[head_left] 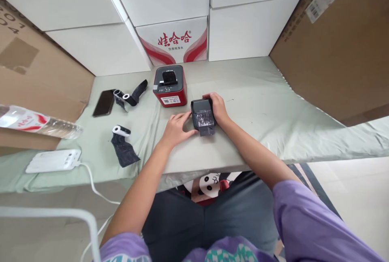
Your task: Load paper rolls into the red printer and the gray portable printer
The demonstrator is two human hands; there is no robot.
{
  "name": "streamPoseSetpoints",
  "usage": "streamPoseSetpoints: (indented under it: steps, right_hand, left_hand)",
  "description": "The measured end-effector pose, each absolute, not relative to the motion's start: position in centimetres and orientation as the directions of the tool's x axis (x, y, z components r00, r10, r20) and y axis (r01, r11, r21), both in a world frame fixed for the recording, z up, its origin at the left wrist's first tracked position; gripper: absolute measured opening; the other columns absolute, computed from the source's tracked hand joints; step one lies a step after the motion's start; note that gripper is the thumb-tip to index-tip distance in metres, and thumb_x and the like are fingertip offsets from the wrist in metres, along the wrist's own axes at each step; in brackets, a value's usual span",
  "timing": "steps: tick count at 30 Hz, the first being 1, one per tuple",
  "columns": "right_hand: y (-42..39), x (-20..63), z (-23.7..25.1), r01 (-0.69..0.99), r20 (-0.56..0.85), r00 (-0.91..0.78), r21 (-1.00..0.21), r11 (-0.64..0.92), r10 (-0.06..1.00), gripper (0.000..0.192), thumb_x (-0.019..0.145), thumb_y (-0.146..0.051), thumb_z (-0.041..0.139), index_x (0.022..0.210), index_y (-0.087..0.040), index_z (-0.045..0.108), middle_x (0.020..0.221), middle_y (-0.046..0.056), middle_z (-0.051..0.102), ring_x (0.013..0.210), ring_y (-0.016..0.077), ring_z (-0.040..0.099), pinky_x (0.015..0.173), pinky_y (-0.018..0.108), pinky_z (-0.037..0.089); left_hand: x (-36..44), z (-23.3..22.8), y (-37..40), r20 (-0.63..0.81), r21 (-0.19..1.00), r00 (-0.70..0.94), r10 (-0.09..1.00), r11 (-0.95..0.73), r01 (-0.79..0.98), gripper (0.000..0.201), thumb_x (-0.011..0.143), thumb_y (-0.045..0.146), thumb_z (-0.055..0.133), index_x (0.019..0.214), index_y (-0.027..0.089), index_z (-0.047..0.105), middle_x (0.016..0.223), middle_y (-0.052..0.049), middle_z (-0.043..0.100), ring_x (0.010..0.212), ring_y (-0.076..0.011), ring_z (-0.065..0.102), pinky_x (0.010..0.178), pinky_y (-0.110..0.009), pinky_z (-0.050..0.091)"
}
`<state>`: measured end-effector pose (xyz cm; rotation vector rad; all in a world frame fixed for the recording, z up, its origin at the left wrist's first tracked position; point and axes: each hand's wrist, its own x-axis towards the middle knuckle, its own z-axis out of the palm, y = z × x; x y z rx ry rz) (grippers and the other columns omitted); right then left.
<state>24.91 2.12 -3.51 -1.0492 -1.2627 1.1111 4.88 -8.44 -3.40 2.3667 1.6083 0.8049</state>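
Note:
A small black box-shaped device (195, 112), which looks like a portable printer, rests on the cloth-covered table in front of me. A dark, shiny strip of paper (206, 122) lies over its front and hangs past its near edge. My right hand (218, 108) curls around the right side and far corner of the device. My left hand (178, 129) grips it from the left, with the fingertips at its left edge and the thumb at the near left corner. Just behind stands a red and black printer (170, 86) with a label on its front.
Left of my hands lie paper rolls with dark strips (121, 131), a phone (103, 103), a white power bank (53, 160) with a cable, and a water bottle (39, 122). White boxes (255, 31) line the back; a large cardboard box (340, 51) borders the right.

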Motion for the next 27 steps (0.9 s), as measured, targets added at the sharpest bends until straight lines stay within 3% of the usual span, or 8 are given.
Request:
streamPoseSetpoints:
  steps: [5,10,14,18,22,27]
  right_hand:
    - [2.4,24.7,-4.1,-0.160,0.143,0.006,-0.977,0.142,0.990,0.041,0.090,-0.062,0.053,0.086,-0.024,0.067,0.097,0.006,0.075,0.101,0.0219,0.069,0.107,0.042,0.050]
    - [2.2,24.5,-4.2,-0.233,0.034,0.021,-0.972,0.038,0.999,0.052,0.084,-0.074,0.056,0.106,-0.027,0.054,0.112,0.007,0.076,0.110,0.0210,0.071,0.104,0.041,0.053]
    - [2.0,24.7,-3.9,-0.253,0.004,0.026,-0.967,0.011,1.000,0.058,0.081,-0.078,0.059,0.110,-0.028,0.050,0.112,0.006,0.077,0.110,0.0214,0.071,0.103,0.041,0.055]
    - [2.1,24.9,-3.6,-0.227,0.016,0.014,-0.974,0.019,1.000,0.056,0.081,-0.078,0.058,0.106,-0.028,0.051,0.110,0.006,0.078,0.108,0.0223,0.072,0.104,0.042,0.054]
    - [2.4,25.3,-3.4,-0.228,0.019,-0.011,-0.974,0.016,1.000,0.053,0.082,-0.076,0.059,0.104,-0.027,0.054,0.108,0.007,0.079,0.109,0.0238,0.073,0.104,0.042,0.055]
    - [2.7,26.0,-3.0,-0.260,-0.064,-0.039,-0.963,-0.072,0.997,0.056,0.083,-0.079,0.054,0.105,-0.027,0.053,0.106,0.006,0.079,0.103,0.0256,0.077,0.093,0.042,0.058]
  left_hand:
    - [5.9,-1.8,-8.7,0.265,0.371,0.260,0.929,-0.347,0.862,0.029,0.078,0.027,0.066,0.104,0.022,0.056,0.105,-0.010,0.075,0.098,-0.0305,0.071,0.093,-0.046,0.043]
    - [6.8,0.0,-7.6,0.250,0.193,0.347,0.904,-0.398,0.897,0.011,0.072,0.023,0.060,0.083,0.022,0.057,0.073,-0.007,0.067,0.072,-0.0280,0.064,0.088,-0.049,0.041]
    - [6.9,0.4,-6.8,0.257,0.162,0.402,0.879,-0.449,0.879,0.004,0.072,0.023,0.060,0.070,0.023,0.056,0.063,-0.005,0.063,0.063,-0.0239,0.059,0.086,-0.049,0.039]
    - [6.8,-1.1,-7.2,0.298,0.255,0.342,0.891,-0.420,0.871,0.015,0.072,0.022,0.060,0.062,0.022,0.049,0.063,-0.003,0.065,0.064,-0.0214,0.060,0.085,-0.046,0.039]
    - [6.6,-2.8,-7.1,0.363,0.469,0.090,0.927,-0.266,0.842,0.015,0.077,0.018,0.056,0.065,0.022,0.048,0.065,0.001,0.070,0.065,-0.0183,0.063,0.085,-0.041,0.040]
    - [6.1,-2.8,-6.1,0.457,0.567,0.037,0.889,-0.324,0.757,0.010,0.087,0.022,0.058,0.089,0.021,0.068,0.112,-0.007,0.082,0.083,-0.0201,0.072,0.088,-0.040,0.044]
